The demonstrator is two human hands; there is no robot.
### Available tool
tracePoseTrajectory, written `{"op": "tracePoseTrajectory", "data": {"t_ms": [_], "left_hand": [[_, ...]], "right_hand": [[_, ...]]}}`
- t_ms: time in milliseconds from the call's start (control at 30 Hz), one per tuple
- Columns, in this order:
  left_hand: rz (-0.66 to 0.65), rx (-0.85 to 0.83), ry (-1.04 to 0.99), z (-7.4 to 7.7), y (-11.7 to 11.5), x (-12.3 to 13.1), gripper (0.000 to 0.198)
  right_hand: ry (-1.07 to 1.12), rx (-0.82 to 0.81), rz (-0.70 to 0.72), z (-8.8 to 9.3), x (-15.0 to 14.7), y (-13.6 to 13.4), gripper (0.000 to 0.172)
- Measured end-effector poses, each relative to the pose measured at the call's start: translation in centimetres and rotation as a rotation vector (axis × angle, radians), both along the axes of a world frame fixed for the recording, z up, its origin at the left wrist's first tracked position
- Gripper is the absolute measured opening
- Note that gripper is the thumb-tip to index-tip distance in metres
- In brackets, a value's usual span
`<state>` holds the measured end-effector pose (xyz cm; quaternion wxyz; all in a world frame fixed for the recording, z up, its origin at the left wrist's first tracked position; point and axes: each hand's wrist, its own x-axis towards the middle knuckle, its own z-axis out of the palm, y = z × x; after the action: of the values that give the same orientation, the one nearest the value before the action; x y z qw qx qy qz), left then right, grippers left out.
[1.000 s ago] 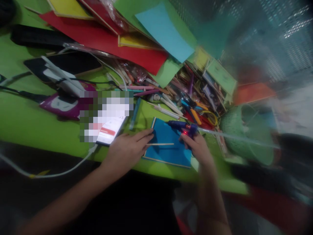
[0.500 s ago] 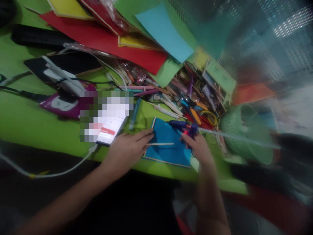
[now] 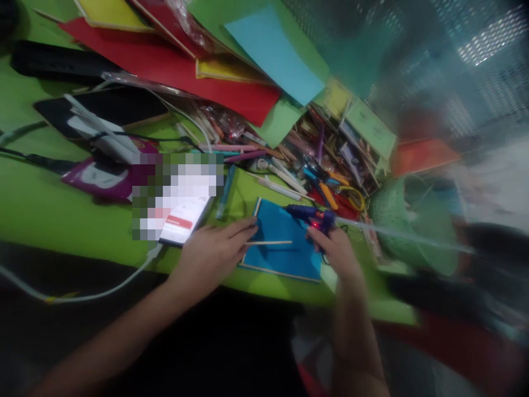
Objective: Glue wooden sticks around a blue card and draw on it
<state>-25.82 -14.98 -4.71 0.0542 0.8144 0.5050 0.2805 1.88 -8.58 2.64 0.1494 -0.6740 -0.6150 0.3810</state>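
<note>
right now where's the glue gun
In the head view the glue gun is gripped in the right hand, right of centre, over the far edge of the blue card, just beyond the stick that the left hand holds.

there is just one view, from a camera on the person's head. it looks forward and down at the green tabletop (image 3: 61,220), tilted a bit. the left hand (image 3: 210,256) and right hand (image 3: 336,251) sit close, low in the middle. the far right side is blurry.
</note>
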Motion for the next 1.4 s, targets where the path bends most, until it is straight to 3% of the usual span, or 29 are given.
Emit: {"op": "tracePoseTrajectory", "data": {"t_ms": [200, 400, 1033, 1400], "left_hand": [[-0.008, -0.074, 0.001, -0.3, -0.1, -0.1, 0.035], [0.001, 0.006, 0.018, -0.2, 0.0, 0.0, 0.033], [0.005, 0.011, 0.024, -0.1, 0.1, 0.0, 0.033], [-0.005, -0.036, 0.002, -0.5, 0.0, -0.2, 0.036]], "right_hand": [[-0.011, -0.004, -0.018, 0.0, 0.5, -0.3, 0.044], [-0.005, 0.014, 0.029, 0.0, -0.4, 0.1, 0.041], [0.009, 0.019, 0.058, -0.5, -0.4, 0.3, 0.04], [-0.023, -0.004, -0.044, 0.2, 0.9, -0.6, 0.039]]}}
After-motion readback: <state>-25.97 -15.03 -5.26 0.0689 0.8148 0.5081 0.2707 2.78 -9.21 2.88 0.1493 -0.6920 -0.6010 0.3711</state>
